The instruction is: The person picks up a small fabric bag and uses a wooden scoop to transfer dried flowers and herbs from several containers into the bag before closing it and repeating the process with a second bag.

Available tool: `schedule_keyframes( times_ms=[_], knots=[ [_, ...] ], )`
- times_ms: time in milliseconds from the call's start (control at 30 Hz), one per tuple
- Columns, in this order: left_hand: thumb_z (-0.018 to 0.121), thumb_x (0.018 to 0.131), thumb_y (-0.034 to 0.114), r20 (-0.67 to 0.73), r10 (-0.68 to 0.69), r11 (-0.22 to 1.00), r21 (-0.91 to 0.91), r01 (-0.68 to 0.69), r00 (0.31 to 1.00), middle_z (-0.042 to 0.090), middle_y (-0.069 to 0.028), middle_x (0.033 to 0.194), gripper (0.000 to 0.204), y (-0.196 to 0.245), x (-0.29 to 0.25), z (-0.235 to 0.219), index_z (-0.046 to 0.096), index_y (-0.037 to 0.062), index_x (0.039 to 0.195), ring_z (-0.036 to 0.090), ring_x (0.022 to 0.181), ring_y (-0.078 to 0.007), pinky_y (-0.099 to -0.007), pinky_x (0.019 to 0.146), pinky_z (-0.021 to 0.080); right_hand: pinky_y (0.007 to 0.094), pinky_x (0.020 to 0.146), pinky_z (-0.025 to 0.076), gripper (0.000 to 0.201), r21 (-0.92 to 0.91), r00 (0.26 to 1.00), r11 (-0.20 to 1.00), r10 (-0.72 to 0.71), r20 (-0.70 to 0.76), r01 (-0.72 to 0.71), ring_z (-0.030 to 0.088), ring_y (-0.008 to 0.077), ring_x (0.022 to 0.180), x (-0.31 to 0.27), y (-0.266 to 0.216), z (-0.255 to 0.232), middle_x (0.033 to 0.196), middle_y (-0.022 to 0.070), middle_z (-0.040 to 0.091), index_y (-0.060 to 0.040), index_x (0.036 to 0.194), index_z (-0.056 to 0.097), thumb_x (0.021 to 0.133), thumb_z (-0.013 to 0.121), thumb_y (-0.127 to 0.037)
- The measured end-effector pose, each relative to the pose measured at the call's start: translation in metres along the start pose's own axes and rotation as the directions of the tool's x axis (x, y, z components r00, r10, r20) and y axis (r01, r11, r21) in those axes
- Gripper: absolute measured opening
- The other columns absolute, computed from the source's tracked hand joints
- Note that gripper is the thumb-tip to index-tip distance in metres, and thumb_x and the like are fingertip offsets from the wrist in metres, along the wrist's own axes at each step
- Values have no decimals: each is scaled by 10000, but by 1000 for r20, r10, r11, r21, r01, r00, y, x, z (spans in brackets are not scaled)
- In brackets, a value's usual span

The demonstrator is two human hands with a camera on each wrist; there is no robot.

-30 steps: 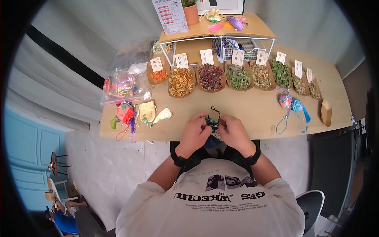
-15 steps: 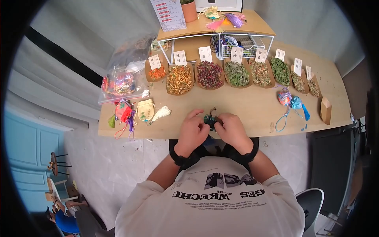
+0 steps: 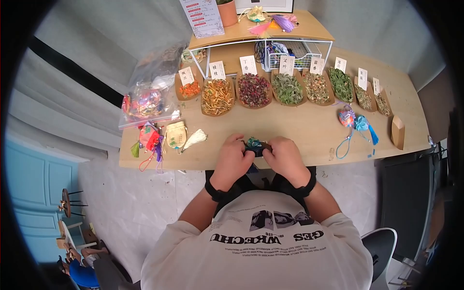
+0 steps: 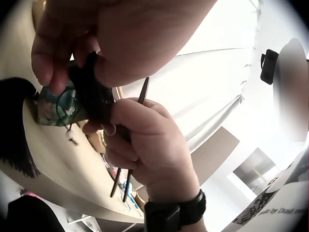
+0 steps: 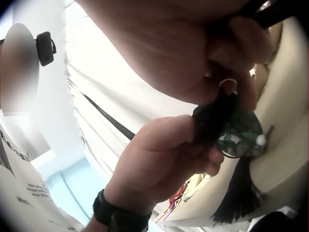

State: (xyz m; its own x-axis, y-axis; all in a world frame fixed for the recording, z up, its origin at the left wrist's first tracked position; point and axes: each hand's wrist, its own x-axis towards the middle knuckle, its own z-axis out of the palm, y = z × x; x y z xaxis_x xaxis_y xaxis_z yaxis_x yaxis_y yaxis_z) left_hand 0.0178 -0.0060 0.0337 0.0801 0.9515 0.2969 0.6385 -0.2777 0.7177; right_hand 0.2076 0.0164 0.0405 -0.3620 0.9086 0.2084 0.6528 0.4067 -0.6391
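Close in front of the body, at the table's near edge, my left hand (image 3: 229, 157) and right hand (image 3: 287, 157) hold a small dark green patterned sachet (image 4: 50, 108) between them. Fingers and thumbs of both pinch its black gathered top (image 5: 212, 118) from opposite sides. From the sachet hangs a black tassel (image 5: 240, 193), and a white bead (image 4: 70, 135) dangles on a thin cord. Also in the right hand is a slim dark two-pronged tool (image 4: 129, 186), like tweezers, jutting out past the fingers. The palms hide part of the black top.
A row of labelled paper trays of dried herbs (image 3: 254, 90) spans the table (image 3: 299, 130). Finished-looking sachets (image 3: 175, 135) and a white tassel (image 3: 195, 139) lie left, with a plastic bag (image 3: 150, 99) behind. Blue tasselled sachets (image 3: 360, 123) lie right. A wooden shelf (image 3: 309, 33) stands behind.
The black cord loop that stood up above the hands has dropped from sight. The sachet has turned, so its black top now faces the body. Both hands stay close together.
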Motion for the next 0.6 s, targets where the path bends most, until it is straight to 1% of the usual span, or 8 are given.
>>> schedule_keyframes(
  times_ms=[100,167,300,400,467,500,567,600],
  knots=[
    [665,728,62,-6,-5,997,75,6,1000,662,-260,912,173,2,2,-3,562,-28,622,659,1033,-412,-455,777,533,506,689,525,182,-20,1000,1000,11,-23,-11,641,425,743,3,-4,0,785,222,649,27,775,651,780,682,-152],
    [665,727,63,-22,35,999,1,-35,999,664,-256,870,170,4,3,-4,570,-33,624,665,1026,-397,-449,772,537,508,684,523,192,95,999,995,-7,-45,11,640,422,740,4,-5,-2,771,217,640,24,764,644,783,685,-163],
    [662,727,64,22,-13,996,-85,15,1000,669,-253,875,158,11,2,1,582,-36,635,672,1012,-385,-446,774,541,503,679,526,198,94,1000,996,-6,-5,7,643,418,734,4,-6,-2,765,213,638,23,765,646,784,687,-170],
    [663,728,65,16,17,1000,8,-18,1000,676,-245,913,150,0,2,9,591,-33,641,678,975,-377,-443,767,544,500,669,527,190,21,1000,1000,-9,-14,9,643,418,719,1,-3,2,758,206,635,18,764,646,780,683,-168],
    [666,732,71,-52,-6,984,177,15,999,675,-240,926,160,-8,1,7,586,-28,635,677,943,-382,-443,755,542,503,662,526,181,-80,999,997,-12,-48,8,638,422,706,-1,-1,1,768,205,640,13,759,649,773,685,-164],
    [666,732,71,-51,-8,984,176,16,999,675,-240,926,160,-4,1,6,586,-28,635,677,943,-382,-443,755,542,503,662,526,181,-80,999,997,-10,-46,7,638,422,706,-3,-2,2,768,205,640,13,759,649,773,685,-164],
    [654,730,80,-9,-18,987,158,19,1000,671,-261,1017,146,4,3,0,660,-62,763,668,877,-414,-458,782,552,506,663,526,163,-76,996,997,-3,-85,-4,636,422,703,-3,-4,5,767,209,642,8,745,644,768,678,-150],
    [654,730,80,-11,-18,987,160,19,1000,671,-261,1017,146,3,4,-1,660,-62,763,668,877,-414,-458,782,552,506,663,526,163,-75,996,997,-6,-85,0,636,422,703,-1,-4,4,767,209,642,8,745,644,768,678,-150]
  ],
)
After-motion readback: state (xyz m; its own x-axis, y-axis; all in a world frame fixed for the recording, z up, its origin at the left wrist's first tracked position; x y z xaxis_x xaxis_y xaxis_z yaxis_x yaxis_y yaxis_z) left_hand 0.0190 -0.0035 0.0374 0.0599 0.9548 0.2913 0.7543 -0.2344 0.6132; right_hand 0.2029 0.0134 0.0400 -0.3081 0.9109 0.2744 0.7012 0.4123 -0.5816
